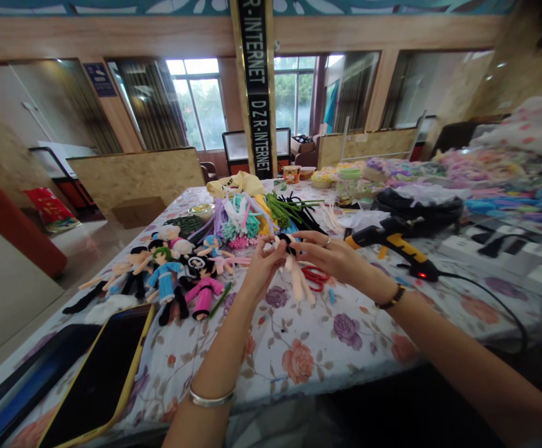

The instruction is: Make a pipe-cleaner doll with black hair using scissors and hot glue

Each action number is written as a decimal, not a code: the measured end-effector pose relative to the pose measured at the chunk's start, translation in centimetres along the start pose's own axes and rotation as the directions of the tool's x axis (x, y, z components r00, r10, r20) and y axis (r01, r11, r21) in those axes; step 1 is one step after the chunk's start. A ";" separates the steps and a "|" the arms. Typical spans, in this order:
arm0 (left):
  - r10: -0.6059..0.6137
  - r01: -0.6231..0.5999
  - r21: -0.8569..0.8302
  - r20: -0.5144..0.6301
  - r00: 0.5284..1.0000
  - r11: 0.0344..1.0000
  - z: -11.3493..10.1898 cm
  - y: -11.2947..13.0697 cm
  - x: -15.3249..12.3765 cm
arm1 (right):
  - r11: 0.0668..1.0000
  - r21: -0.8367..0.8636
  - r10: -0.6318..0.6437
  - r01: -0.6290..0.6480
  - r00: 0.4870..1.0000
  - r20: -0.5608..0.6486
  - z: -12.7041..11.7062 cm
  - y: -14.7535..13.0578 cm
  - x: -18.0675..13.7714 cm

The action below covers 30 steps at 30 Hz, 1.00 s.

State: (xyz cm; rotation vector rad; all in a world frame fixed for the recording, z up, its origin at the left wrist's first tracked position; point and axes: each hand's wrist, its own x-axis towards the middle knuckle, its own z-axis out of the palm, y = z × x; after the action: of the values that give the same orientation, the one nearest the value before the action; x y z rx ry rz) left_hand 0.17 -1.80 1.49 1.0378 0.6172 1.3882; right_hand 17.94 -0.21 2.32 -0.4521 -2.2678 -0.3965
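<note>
Both hands meet above the middle of the table around a small doll (297, 277) with a pale body and black on its head. My left hand (268, 261) pinches the black head part from the left. From the right, the fingers of my right hand (327, 252) close on the same part. Two pale legs dangle below the fingers. Just behind the doll lie red-handled scissors (316, 278), partly hidden by it. A small blue scrap (331, 295) lies beside them.
Finished-looking dolls (165, 274) lie at the left, near a yellow-cased phone (102, 373). Bundled fuzzy stems (242, 221) sit behind my hands. At the right, a black-and-yellow glue gun (394, 242) shows a red light and trails a cord. Colourful bagged materials (485, 168) fill the back right.
</note>
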 end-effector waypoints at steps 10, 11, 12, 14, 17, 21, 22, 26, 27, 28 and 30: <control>-0.020 0.020 0.000 0.043 0.999 1.000 0.4 0.4 -0.3 | 0.975 -0.046 -0.218 0.215 0.974 -0.064 -1.6 0.4 -0.2; -0.024 0.024 0.001 0.045 0.999 1.000 0.4 0.3 -0.3 | 0.974 -0.059 -0.223 0.219 0.973 -0.066 -1.8 0.3 -0.1; -0.028 0.028 0.001 0.046 0.999 1.000 0.3 0.3 -0.2 | 0.972 -0.075 -0.227 0.222 0.972 -0.059 -1.9 0.2 -0.1; -0.038 0.038 0.004 0.048 0.998 0.999 0.3 0.2 -0.2 | 0.968 -0.115 -0.227 0.222 0.974 -0.029 -2.2 0.0 -0.1; -0.050 0.049 0.008 0.043 0.998 0.999 0.4 0.2 -0.2 | 0.958 -0.171 -0.235 0.232 0.972 0.001 -2.4 -0.1 -0.2; -0.060 0.060 0.003 0.055 0.997 0.998 0.4 0.2 -0.3 | 0.960 -0.168 -0.228 0.223 0.974 -0.007 -2.3 0.0 -0.5; -0.061 0.061 0.002 0.060 0.996 0.998 0.4 0.2 -0.3 | 0.966 -0.155 -0.212 0.207 0.977 -0.011 -2.3 0.0 -0.5; -0.058 0.059 -0.008 0.072 0.996 0.998 0.5 0.4 -0.4 | 0.977 -0.147 -0.164 0.157 0.986 -0.035 -2.0 0.0 -0.8; -0.058 0.059 -0.011 0.075 0.995 0.998 0.5 0.5 -0.4 | 0.974 -0.163 -0.165 0.156 0.985 -0.042 -2.0 0.0 -0.9; -0.059 0.060 -0.012 0.078 0.995 0.998 0.5 0.6 -0.5 | 0.971 -0.180 -0.171 0.159 0.984 -0.049 -2.0 -0.1 -0.9; -0.059 0.059 -0.007 0.084 0.995 0.998 0.5 0.7 -0.6 | 0.965 -0.212 -0.167 0.153 0.985 -0.049 -2.0 -0.2 -1.0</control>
State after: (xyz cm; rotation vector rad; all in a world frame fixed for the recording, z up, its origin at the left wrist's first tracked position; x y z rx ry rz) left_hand 0.23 -2.55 2.20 1.0564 0.5750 1.2887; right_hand 19.71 -1.38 2.86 -0.3551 -2.2142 -0.7253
